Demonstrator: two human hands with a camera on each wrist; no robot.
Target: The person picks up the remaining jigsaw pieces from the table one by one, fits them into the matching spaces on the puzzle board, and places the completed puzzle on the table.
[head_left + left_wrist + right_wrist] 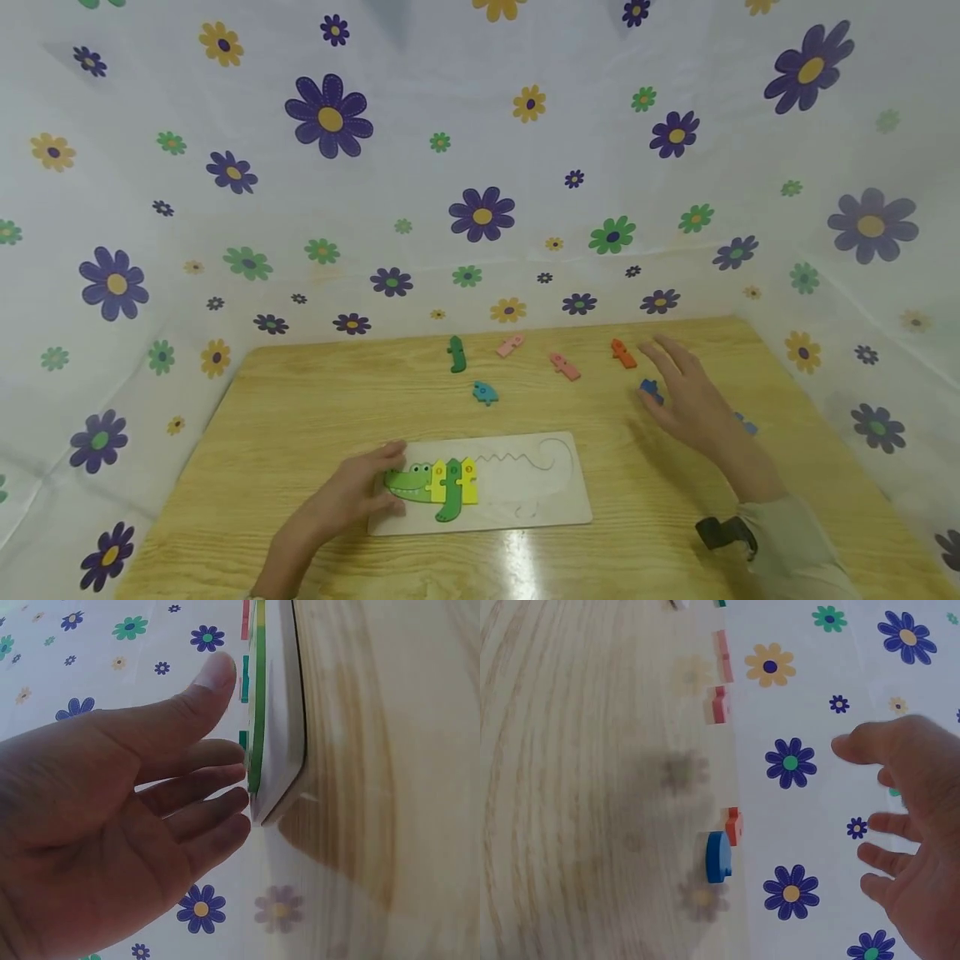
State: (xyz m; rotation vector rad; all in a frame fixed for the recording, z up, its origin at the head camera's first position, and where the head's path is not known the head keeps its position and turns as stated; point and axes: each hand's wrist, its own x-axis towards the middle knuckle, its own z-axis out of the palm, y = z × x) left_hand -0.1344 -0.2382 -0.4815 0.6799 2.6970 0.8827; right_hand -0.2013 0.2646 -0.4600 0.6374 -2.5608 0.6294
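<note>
A pale wooden puzzle board [525, 500] lies on the table, with a crocodile's green head [408, 483], two yellow pieces [469, 483] and a green leg piece [450, 492] set side by side on it. My left hand [356, 492] rests at the board's left end. In the left wrist view its fingers [217, 832] are extended against the board's edge, thumb apart. My right hand [686, 400] hovers with spread fingers over the table's right side, holding nothing. A blue piece [649, 388] lies by its thumb, partly covered. Another blue piece [746, 423] shows beyond the wrist.
Loose pieces lie behind the board: dark green [457, 356], teal [485, 392], pink [511, 346], another pink [565, 367] and orange-red [622, 353]. A flower-patterned white cloth [420, 183] stands along the back and sides of the wooden table [300, 408].
</note>
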